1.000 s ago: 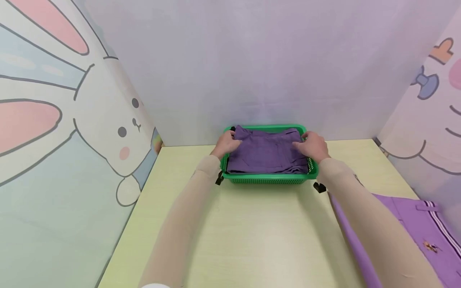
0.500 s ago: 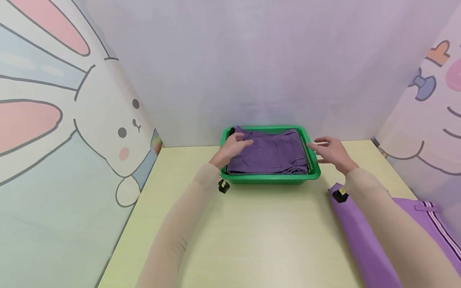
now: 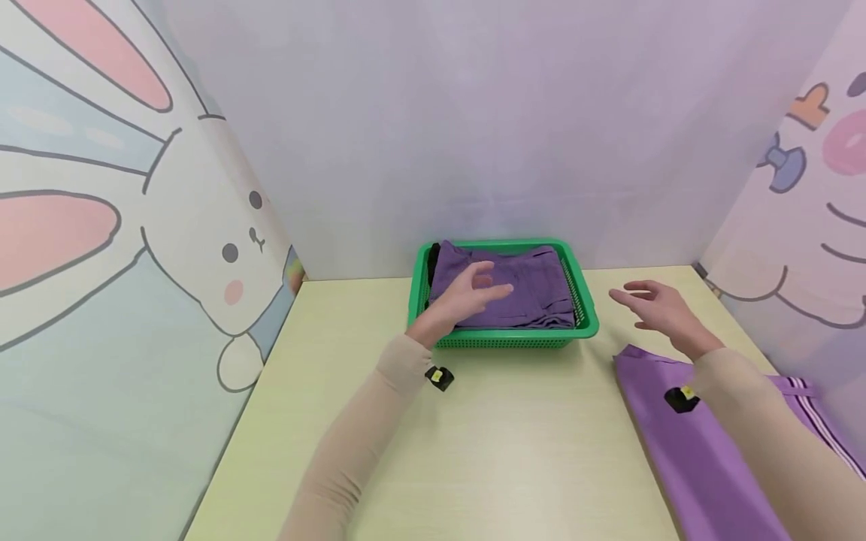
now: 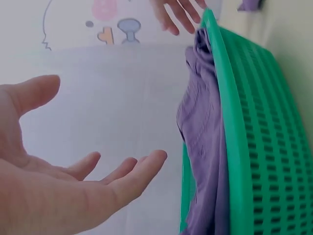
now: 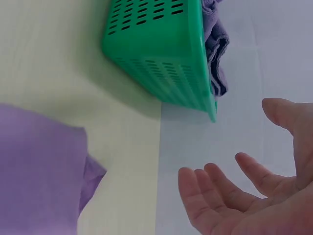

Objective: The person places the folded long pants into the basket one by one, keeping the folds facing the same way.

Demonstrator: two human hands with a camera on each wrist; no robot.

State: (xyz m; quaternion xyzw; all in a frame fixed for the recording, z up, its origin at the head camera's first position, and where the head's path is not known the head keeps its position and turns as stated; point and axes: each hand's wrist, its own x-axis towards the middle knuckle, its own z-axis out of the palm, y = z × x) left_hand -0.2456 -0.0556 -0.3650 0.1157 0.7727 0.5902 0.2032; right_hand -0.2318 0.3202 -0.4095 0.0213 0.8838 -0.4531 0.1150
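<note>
A green plastic basket stands at the back of the table, with a folded dark purple garment lying in it. My left hand hovers over the basket's front left part, fingers spread and loosely bent, holding nothing. In the left wrist view a gap shows between that hand and the garment. To the right of the basket, my right hand hangs in the air with relaxed fingers and nothing in them. Below it lies a lighter purple garment, partly hidden by my right forearm.
The pale wooden table meets a light lilac wall behind the basket. Cartoon-printed panels stand on both sides, a rabbit at the left. Something black shows inside the basket's left edge.
Both hands have come away from the dark purple garment in the basket. The right hand moved right, past the rim; the left moved right and nearer to me. The garment stays in the basket.
</note>
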